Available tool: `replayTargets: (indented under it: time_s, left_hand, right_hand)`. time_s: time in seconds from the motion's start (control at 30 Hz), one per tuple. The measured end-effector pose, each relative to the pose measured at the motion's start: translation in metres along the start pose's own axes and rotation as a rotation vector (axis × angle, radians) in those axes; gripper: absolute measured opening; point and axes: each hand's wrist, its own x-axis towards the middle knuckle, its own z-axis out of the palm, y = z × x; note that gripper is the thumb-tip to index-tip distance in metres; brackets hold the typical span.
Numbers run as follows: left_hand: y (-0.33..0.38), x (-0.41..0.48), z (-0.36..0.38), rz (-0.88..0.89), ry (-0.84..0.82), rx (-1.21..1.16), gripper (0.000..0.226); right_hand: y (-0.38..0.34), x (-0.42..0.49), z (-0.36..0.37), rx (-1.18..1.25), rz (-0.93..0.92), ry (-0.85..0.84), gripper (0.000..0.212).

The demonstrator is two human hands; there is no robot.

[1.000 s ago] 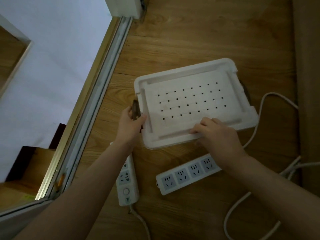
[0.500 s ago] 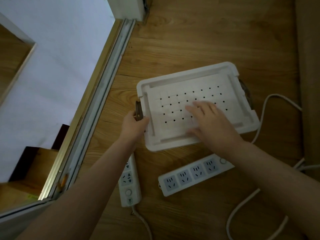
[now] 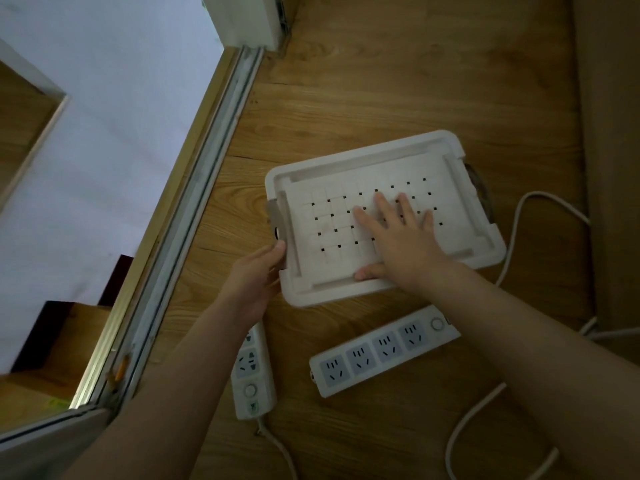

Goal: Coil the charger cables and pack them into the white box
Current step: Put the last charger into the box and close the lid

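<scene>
The white box [image 3: 460, 161] sits on the wooden floor with its perforated lid [image 3: 332, 216] on. My right hand [image 3: 398, 237] lies flat on the lid, fingers spread, thumb at the front rim. My left hand [image 3: 256, 275] touches the box's left side just below the grey side latch [image 3: 275, 216], which stands swung out. A second latch [image 3: 479, 188] shows on the right side. Two white power strips lie in front: one [image 3: 384, 351] under my right forearm, one [image 3: 252, 372] beside my left forearm. Their white cables [image 3: 519, 216] trail loose on the floor.
A metal sliding-door track [image 3: 180, 216] runs diagonally at the left, with a white surface beyond it. More white cable [image 3: 464, 427] loops at the bottom right. A brown panel [image 3: 609, 168] borders the floor on the right.
My right hand slid from the lid's front rim onto its middle and flattened. My left hand let go of the left latch, which has swung out, and now touches the box side.
</scene>
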Motion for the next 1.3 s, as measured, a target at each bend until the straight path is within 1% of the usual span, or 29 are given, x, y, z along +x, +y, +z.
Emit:
replayTargets:
  time_s: [0.07, 0.17, 0.23, 0.3, 0.4, 0.43, 0.47, 0.5, 0.53, 0.57, 0.6, 0.63, 0.7, 0.73, 0.77, 0.8, 0.83, 0.87, 0.9, 0.93, 0.97, 1.0, 1.07, 1.1, 1.13, 1.17, 1.2, 1.23, 1.3]
  left_hand:
    - [0.004, -0.001, 0.006, -0.03, 0.016, 0.018, 0.024]
    - [0.011, -0.002, 0.013, -0.03, 0.126, 0.075, 0.02]
    - [0.013, -0.001, 0.017, -0.003, 0.184, 0.131, 0.022]
    - [0.013, -0.003, 0.021, 0.03, 0.199, 0.192, 0.024]
    - [0.012, -0.006, 0.021, 0.113, 0.216, 0.313, 0.021]
    - [0.011, -0.006, 0.022, 0.17, 0.24, 0.39, 0.024]
    - [0.009, -0.007, 0.023, 0.262, 0.295, 0.537, 0.031]
    - [0.007, -0.008, 0.026, 0.388, 0.369, 0.742, 0.038]
    - [0.005, -0.01, 0.03, 0.554, 0.426, 0.949, 0.043]
    - [0.004, -0.014, 0.037, 0.719, 0.423, 1.119, 0.045]
    - [0.002, -0.017, 0.047, 0.84, 0.362, 1.247, 0.046]
    - [0.001, -0.02, 0.058, 0.907, 0.27, 1.345, 0.046]
    - [-0.004, -0.018, 0.077, 0.951, 0.128, 1.471, 0.044]
    - [-0.007, -0.015, 0.083, 0.943, 0.092, 1.512, 0.042]
    - [-0.01, -0.012, 0.087, 0.929, 0.079, 1.532, 0.04]
    - [-0.013, -0.008, 0.09, 0.92, 0.089, 1.534, 0.037]
    - [-0.016, -0.005, 0.091, 0.92, 0.11, 1.532, 0.035]
    - [-0.019, -0.004, 0.092, 0.932, 0.136, 1.537, 0.034]
    - [-0.022, -0.003, 0.092, 0.953, 0.163, 1.546, 0.032]
    - [-0.025, -0.001, 0.092, 0.978, 0.183, 1.551, 0.031]
    - [-0.027, 0.001, 0.09, 1.001, 0.201, 1.551, 0.03]
    - [-0.029, 0.002, 0.089, 1.016, 0.209, 1.555, 0.029]
    - [-0.029, 0.003, 0.089, 1.029, 0.212, 1.566, 0.03]
    - [-0.029, 0.004, 0.089, 1.034, 0.22, 1.565, 0.03]
    - [-0.03, 0.005, 0.089, 1.042, 0.228, 1.569, 0.03]
    - [-0.031, 0.005, 0.089, 1.044, 0.237, 1.575, 0.031]
    - [-0.032, 0.006, 0.089, 1.042, 0.242, 1.582, 0.031]
    - [-0.033, 0.006, 0.09, 1.035, 0.248, 1.581, 0.033]
    - [-0.035, 0.006, 0.092, 1.024, 0.258, 1.581, 0.036]
  right_hand:
    - [0.0, 0.0, 0.0, 0.002, 0.004, -0.001, 0.101]
    - [-0.001, 0.0, 0.0, 0.0, 0.011, -0.001, 0.101]
    - [-0.001, 0.0, -0.001, 0.001, 0.012, 0.007, 0.101]
    - [0.0, -0.001, 0.0, 0.004, 0.012, 0.013, 0.101]
    - [0.0, -0.001, 0.001, 0.004, 0.002, 0.034, 0.101]
    - [0.0, -0.001, 0.002, 0.007, -0.001, 0.042, 0.101]
    - [0.0, -0.001, 0.003, 0.01, -0.005, 0.048, 0.1]
    - [0.001, -0.001, 0.004, 0.012, -0.011, 0.054, 0.1]
    - [0.002, -0.002, 0.005, 0.015, -0.023, 0.061, 0.098]
    - [0.003, -0.003, 0.007, 0.019, -0.042, 0.069, 0.095]
    - [0.006, -0.006, 0.009, 0.027, -0.068, 0.085, 0.091]
    - [0.01, -0.009, 0.011, 0.053, -0.099, 0.112, 0.086]
    - [0.02, -0.017, 0.012, 0.225, -0.122, 0.231, 0.075]
    - [0.027, -0.021, 0.011, 0.346, -0.082, 0.325, 0.072]
    - [0.035, -0.024, 0.009, 0.439, 0.002, 0.438, 0.071]
    - [0.045, -0.025, 0.008, 0.5, 0.116, 0.546, 0.071]
    - [0.057, -0.024, 0.005, 0.562, 0.236, 0.607, 0.072]
    - [0.069, -0.022, 0.004, 0.66, 0.357, 0.594, 0.075]
    - [0.081, -0.019, 0.002, 0.783, 0.47, 0.524, 0.076]
    - [0.091, -0.016, 0.001, 0.896, 0.554, 0.435, 0.072]
    - [0.098, -0.012, 0.0, 0.965, 0.587, 0.363, 0.064]
    - [0.102, -0.011, 0.0, 0.98, 0.583, 0.348, 0.054]
    - [0.103, -0.014, -0.002, 0.911, 0.523, 0.462, 0.034]
    - [0.1, -0.017, -0.003, 0.827, 0.488, 0.525, 0.024]
    - [0.097, -0.021, -0.003, 0.704, 0.465, 0.555, 0.019]
    - [0.093, -0.024, -0.004, 0.544, 0.452, 0.544, 0.018]
    - [0.088, -0.027, -0.004, 0.372, 0.442, 0.494, 0.024]
    - [0.083, -0.029, -0.003, 0.231, 0.431, 0.432, 0.037]
    - [0.076, -0.033, 0.003, 0.096, 0.416, 0.34, 0.062]
